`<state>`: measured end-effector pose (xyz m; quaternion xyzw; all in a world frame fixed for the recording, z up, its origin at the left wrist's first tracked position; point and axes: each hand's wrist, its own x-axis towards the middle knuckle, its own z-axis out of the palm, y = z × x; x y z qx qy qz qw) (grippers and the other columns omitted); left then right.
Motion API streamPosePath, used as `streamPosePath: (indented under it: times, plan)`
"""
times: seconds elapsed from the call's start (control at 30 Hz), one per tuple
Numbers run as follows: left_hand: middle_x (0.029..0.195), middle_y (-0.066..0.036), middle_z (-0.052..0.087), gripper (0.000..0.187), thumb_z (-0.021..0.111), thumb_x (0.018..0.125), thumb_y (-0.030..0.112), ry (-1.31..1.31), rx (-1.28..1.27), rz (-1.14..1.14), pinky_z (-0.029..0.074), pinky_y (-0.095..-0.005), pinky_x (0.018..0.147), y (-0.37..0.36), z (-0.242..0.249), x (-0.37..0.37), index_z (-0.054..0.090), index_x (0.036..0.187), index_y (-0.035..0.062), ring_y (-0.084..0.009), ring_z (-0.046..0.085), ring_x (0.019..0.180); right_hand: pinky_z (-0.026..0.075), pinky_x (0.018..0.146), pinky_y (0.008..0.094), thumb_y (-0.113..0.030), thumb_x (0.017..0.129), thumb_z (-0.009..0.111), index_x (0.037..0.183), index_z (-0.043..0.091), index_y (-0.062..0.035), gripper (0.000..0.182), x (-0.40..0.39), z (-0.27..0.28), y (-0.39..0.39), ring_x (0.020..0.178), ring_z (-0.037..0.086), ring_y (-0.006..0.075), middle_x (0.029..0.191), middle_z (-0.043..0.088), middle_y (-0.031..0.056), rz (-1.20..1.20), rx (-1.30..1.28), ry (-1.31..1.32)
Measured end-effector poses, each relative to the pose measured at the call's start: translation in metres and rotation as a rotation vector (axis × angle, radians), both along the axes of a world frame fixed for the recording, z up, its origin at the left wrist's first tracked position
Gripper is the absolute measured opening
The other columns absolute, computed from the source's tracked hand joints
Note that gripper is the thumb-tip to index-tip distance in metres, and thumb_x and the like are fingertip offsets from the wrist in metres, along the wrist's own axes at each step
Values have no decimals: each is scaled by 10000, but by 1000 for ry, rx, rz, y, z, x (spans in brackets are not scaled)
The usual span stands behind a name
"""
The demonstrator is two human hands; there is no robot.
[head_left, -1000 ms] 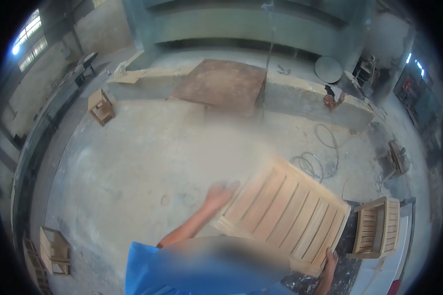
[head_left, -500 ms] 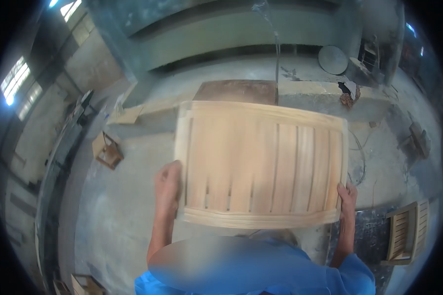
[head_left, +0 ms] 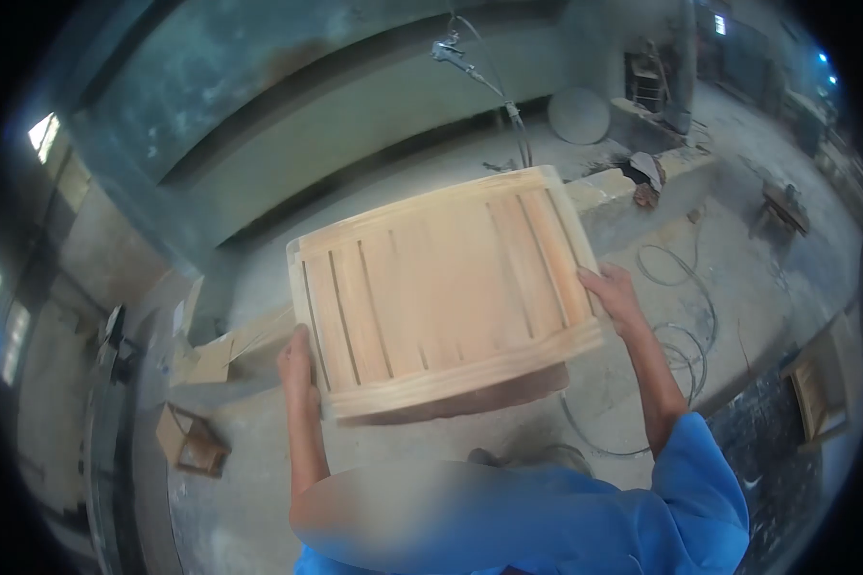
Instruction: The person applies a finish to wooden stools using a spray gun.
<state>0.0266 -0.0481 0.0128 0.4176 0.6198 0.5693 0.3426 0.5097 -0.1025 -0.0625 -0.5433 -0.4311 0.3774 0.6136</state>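
A pale slatted wooden panel is held up in front of me, its right side higher in view than its left. My left hand is closed on the panel's left edge near the lower corner. Gripping the opposite edge is my right hand, its thumb lying at the rim. Narrow dark gaps separate the slats, and the middle of the face looks smeared. Below the panel's near edge shows part of a reddish-brown surface; the panel hides the rest of it.
A spray gun hangs beyond the panel on a hose. More hose coils on the floor at right. A small wooden frame piece stands at left, flattened cardboard near it. Another wooden piece sits far right.
The panel has turned in view, its right side rising and its left side dropping, and it sits further left. Both hands keep hold of it. The camera view has rotated too, bringing the spray gun into sight.
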Motion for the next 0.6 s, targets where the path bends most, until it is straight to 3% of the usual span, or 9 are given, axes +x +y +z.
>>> streamPosePath:
  times: [0.13,0.33,0.4,0.43,0.5,0.6]
  plan:
    - [1109,-166,668,528,606,920,373,194,-160,-173,488,-332,881,120,-28,-44,611,1159,-97,-206,639,979,513,810,303,-384,845,731,1156,626,107,591,-36,37,88,900,668,187,1000,703,164,-87,-133,-133]
    - [1100,-213,666,587,552,932,426,512,-114,-179,471,-355,900,189,-40,-46,599,1189,-99,-245,636,992,517,818,342,-488,813,726,1163,617,114,705,-12,3,170,909,683,243,1001,694,230,-137,-290,-140]
    - [1087,-219,666,604,542,929,438,498,-107,-210,471,-353,895,199,-22,-42,590,1207,-95,-253,634,992,517,824,355,-480,815,723,1184,610,95,692,-12,39,180,918,684,259,1009,692,239,-63,-354,-404]
    - [1118,-296,642,626,593,909,395,422,-93,-247,492,-359,868,201,-23,-47,531,1276,-108,-294,647,1009,517,828,361,-475,816,722,1195,606,85,686,-12,55,192,922,684,268,1014,690,243,-23,-377,-531]
    - [1011,-251,667,592,599,906,379,461,-88,-213,498,-342,791,201,-26,-47,552,1251,-100,-251,648,900,519,827,370,-465,809,723,1210,601,58,670,10,59,249,918,685,292,1010,691,231,-151,-149,-695]
    - [856,-175,670,542,604,904,355,484,-125,-163,484,-318,680,200,-14,-34,577,1215,-88,-188,615,757,518,845,392,-420,803,725,1194,609,19,599,15,125,330,948,672,338,995,682,206,-216,123,-879]
